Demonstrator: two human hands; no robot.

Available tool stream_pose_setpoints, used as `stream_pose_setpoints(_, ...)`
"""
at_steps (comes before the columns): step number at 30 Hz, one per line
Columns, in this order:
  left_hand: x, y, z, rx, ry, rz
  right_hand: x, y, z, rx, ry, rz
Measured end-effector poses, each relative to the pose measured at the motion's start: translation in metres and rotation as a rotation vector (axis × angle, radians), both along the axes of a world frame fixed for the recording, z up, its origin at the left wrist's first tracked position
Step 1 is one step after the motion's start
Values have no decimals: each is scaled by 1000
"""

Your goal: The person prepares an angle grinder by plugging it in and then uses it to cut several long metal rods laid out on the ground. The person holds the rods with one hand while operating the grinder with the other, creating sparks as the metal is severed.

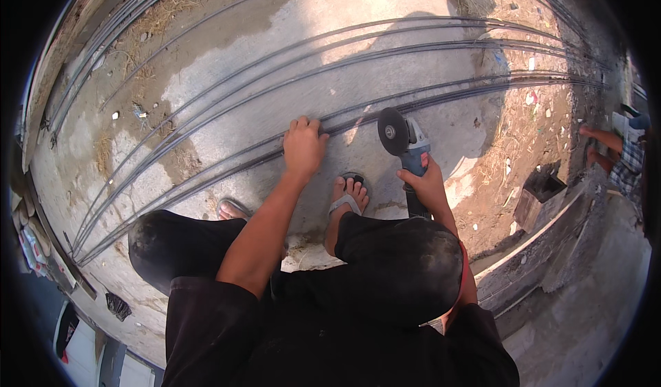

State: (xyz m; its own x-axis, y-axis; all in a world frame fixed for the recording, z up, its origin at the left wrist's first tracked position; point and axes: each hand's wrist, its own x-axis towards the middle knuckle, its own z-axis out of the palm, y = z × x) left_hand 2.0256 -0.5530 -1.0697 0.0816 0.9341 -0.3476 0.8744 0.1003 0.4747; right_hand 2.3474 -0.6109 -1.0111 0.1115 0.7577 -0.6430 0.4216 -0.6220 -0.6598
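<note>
My left hand [304, 146] is closed around the nearest bundle of long, dark steel rebar [441, 101], which lies across the concrete in front of my feet. To its right, my right hand [428, 184] grips the body of a blue and grey angle grinder [416, 154]. A dark cutting disc [392, 131] is fitted on the grinder's head, its flat face turned up toward me. The disc sits just on the near side of the rebar; whether the two touch I cannot tell. Part of the grinder's handle is hidden by my right hand and knee.
More rebar [330, 65] runs in bent-looking lines beyond the bundle. My sandalled foot [350, 193] stands close below the bars. A wooden box [540, 197] sits at the right, by a low ledge [523, 256]. Another person's legs [609, 142] show at the far right.
</note>
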Motion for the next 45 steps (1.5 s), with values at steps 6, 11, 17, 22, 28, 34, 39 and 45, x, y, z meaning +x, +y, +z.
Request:
stream_pose_setpoints(6, -1, -4, -1, -106, -34, 13, -22, 11, -2, 5, -15, 9)
stream_pose_setpoints(11, 10, -16, 17, -117, -60, 38, -20, 2, 1, 53, -120, 121)
stream_pose_setpoints(17, 6, -22, 1, -133, -71, 72, -26, -6, 1, 76, -133, 137)
stream_pose_setpoints(22, 6, -21, 1, -251, -101, 122, -37, 1, 12, 36, -154, 160)
stream_pose_setpoints(28, 9, -27, -8, -140, -103, 86, -34, 3, 1, 49, -209, 190)
stream_pose_setpoints(34, 9, -32, -9, -143, -96, 115, -42, 8, 5, 70, -216, 188)
stream_pose_setpoints(39, 8, -36, -10, -97, -139, 160, -44, 12, 2, 47, -256, 198)
stream_pose_setpoints(45, 5, -37, -6, -92, -179, 164, -42, 10, -1, 3, -205, 155)
